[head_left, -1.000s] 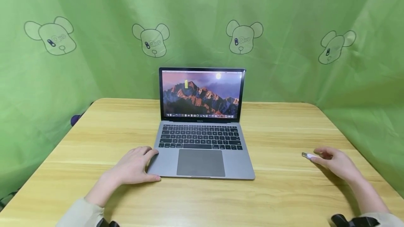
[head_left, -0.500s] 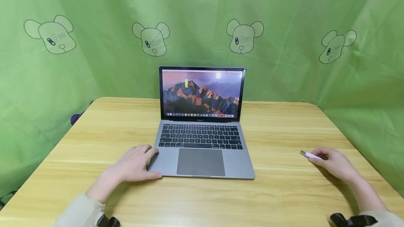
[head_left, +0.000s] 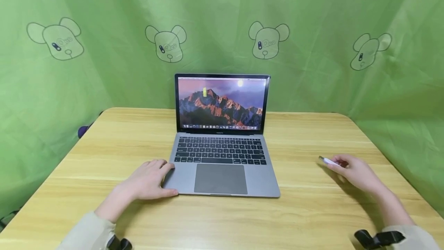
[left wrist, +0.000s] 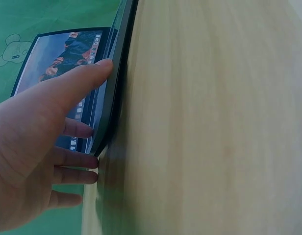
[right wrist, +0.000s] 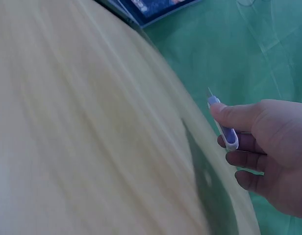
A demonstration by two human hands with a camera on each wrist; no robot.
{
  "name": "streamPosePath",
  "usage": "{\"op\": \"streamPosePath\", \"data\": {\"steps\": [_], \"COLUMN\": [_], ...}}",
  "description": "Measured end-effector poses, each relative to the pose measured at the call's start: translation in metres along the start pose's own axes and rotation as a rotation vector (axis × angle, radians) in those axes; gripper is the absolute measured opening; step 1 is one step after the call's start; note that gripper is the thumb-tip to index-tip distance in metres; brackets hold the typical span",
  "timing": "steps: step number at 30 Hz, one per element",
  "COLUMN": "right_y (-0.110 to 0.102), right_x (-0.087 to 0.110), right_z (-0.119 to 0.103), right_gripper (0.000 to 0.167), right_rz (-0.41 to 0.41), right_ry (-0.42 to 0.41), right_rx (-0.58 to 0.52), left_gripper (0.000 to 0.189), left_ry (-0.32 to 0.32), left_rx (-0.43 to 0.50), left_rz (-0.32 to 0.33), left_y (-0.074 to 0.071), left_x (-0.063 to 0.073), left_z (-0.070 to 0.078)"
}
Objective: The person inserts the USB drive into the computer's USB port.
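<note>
An open grey laptop [head_left: 261, 180] stands in the middle of the table, its screen [head_left: 222, 103] lit with a mountain picture. My left hand [head_left: 147, 183] grips its front left corner, thumb on the front edge and fingers along the left side; the left wrist view shows the same hold. To the right, my right hand [head_left: 362, 174] pinches a white USB stick [head_left: 332, 162] between thumb and forefinger, metal plug pointing left toward the laptop. In the right wrist view the USB stick [right wrist: 229, 137] is raised over the tabletop, part of it covered by the thumb.
The wooden table [head_left: 222, 219] has rounded far corners. A green curtain [head_left: 222, 7] with bear-head drawings hangs behind it and at both sides. Black straps [head_left: 378, 239] sit at the wrists, and a small purple thing [head_left: 82, 131] shows past the left edge.
My right hand has carried the USB stick leftward and slightly farther up the table, lifting it, and more of the stick shows. My left hand stays at the laptop's corner.
</note>
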State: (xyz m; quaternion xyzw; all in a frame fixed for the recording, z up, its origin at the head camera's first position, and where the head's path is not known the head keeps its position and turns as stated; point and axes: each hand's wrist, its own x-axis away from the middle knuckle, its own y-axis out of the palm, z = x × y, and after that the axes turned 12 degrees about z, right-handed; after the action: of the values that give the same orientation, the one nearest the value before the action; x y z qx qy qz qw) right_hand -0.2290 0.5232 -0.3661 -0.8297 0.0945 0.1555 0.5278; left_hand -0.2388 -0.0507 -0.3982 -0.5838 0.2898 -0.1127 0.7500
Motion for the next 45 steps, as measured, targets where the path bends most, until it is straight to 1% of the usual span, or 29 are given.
{"op": "streamPosePath", "data": {"steps": [6, 10, 15, 18, 24, 27, 34, 39, 45], "right_y": [0.002, 0.005, 0.008, 0.010, 0.018, 0.022, 0.031, 0.039, 0.053], "right_x": [-0.011, -0.017, -0.024, -0.028, -0.033, -0.036, -0.046, -0.053, -0.061], "right_z": [-0.016, -0.022, -0.028, -0.030, -0.032, -0.033, -0.033, -0.033, -0.038], "right_gripper": [0.029, 0.026, 0.026, 0.025, 0.026, 0.029, 0.034, 0.036, 0.033], "right_rz": [-0.021, -0.027, -0.036, -0.032, 0.007, 0.008, -0.032, -0.068, -0.102], "right_ry": [-0.019, -0.033, -0.029, -0.037, -0.061, -0.050, -0.009, -0.006, -0.012], "right_rx": [-0.012, -0.031, -0.045, -0.062, -0.071, -0.086, -0.169, -0.226, -0.273], "left_gripper": [0.080, 0.079, 0.080, 0.080, 0.082, 0.082, 0.081, 0.080, 0.079], "left_ry": [-0.009, -0.013, -0.019, -0.020, -0.022, -0.020, -0.014, -0.013, -0.010], "left_rx": [0.010, 0.016, 0.020, 0.021, 0.021, 0.024, 0.035, 0.036, 0.034], "left_rz": [-0.008, -0.009, -0.010, -0.009, -0.008, -0.005, 0.006, 0.001, -0.003], "left_y": [-0.001, -0.001, -0.001, -0.001, 0.000, 0.000, 0.001, 0.001, -0.001], "left_x": [0.000, 0.001, 0.001, 0.001, 0.001, 0.001, 0.001, 0.000, 0.000], "left_z": [0.001, 0.001, 0.001, 0.001, 0.000, 0.000, 0.000, 0.000, 0.001]}}
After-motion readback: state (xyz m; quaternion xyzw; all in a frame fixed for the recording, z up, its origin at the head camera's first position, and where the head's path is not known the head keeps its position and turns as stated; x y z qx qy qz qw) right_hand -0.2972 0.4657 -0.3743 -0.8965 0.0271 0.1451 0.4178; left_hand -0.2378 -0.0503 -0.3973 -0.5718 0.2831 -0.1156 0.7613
